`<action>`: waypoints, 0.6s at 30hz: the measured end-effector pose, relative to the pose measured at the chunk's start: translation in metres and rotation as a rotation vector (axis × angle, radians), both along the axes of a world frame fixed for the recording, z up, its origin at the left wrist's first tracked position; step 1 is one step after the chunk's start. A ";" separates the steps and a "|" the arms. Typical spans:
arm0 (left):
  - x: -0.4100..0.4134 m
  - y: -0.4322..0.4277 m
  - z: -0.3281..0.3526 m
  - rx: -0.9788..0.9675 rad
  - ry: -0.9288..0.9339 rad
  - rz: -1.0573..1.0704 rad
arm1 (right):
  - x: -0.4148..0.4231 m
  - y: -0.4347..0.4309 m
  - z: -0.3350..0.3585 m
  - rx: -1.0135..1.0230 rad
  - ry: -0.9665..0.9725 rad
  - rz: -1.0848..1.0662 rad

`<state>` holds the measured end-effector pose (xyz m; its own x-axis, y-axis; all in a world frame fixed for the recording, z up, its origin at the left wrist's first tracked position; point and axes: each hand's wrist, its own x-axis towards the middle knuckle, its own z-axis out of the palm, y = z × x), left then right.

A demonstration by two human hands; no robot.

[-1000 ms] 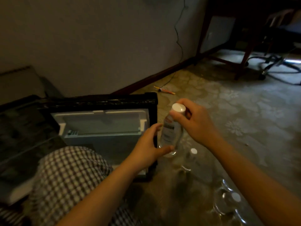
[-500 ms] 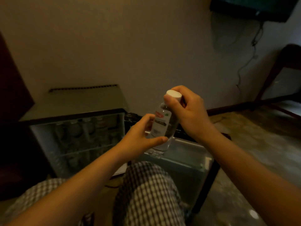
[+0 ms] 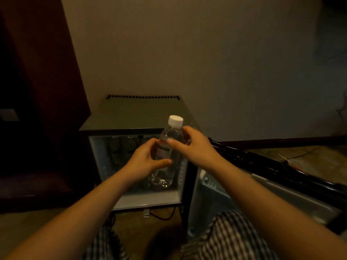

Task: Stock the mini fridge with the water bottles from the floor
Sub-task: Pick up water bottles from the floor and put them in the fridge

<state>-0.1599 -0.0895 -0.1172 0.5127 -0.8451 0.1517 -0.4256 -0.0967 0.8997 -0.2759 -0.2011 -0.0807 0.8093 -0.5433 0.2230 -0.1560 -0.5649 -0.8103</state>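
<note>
Bottle [image 3: 171,135] in left hand [image 3: 143,163], right hand [image 3: 196,149]

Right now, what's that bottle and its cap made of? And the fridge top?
Bottle: probably clear glossy plastic; you see through it and its base glints. Cap: white matte plastic, probably; ridged side. Fridge top: maybe dark painted metal, flat, dull sheen; dim light leaves it open.

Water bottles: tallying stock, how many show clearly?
1: a water bottle, gripped by left hand and right hand, before the open mini fridge. Dim shapes inside may be more.
</note>
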 end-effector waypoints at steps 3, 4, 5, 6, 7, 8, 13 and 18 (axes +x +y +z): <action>0.021 -0.006 -0.019 0.047 0.023 0.020 | 0.024 -0.005 -0.022 0.066 0.085 0.056; 0.027 -0.009 -0.024 0.062 0.022 0.017 | 0.031 -0.008 -0.028 0.102 0.097 0.062; 0.034 -0.011 -0.030 0.078 0.025 0.012 | 0.040 -0.012 -0.034 0.144 0.114 0.062; 0.042 -0.014 -0.036 0.095 0.034 0.010 | 0.048 -0.016 -0.040 0.181 0.138 0.062; 0.049 -0.016 -0.042 0.109 0.049 0.012 | 0.057 -0.020 -0.045 0.200 0.166 0.068; 0.055 -0.019 -0.048 0.117 0.067 0.016 | 0.065 -0.024 -0.049 0.195 0.195 0.078; 0.077 -0.042 -0.079 0.145 0.151 0.025 | 0.095 -0.046 -0.073 0.184 0.295 0.104; 0.088 -0.072 -0.102 0.181 0.188 -0.017 | 0.102 -0.063 -0.094 0.092 0.325 0.024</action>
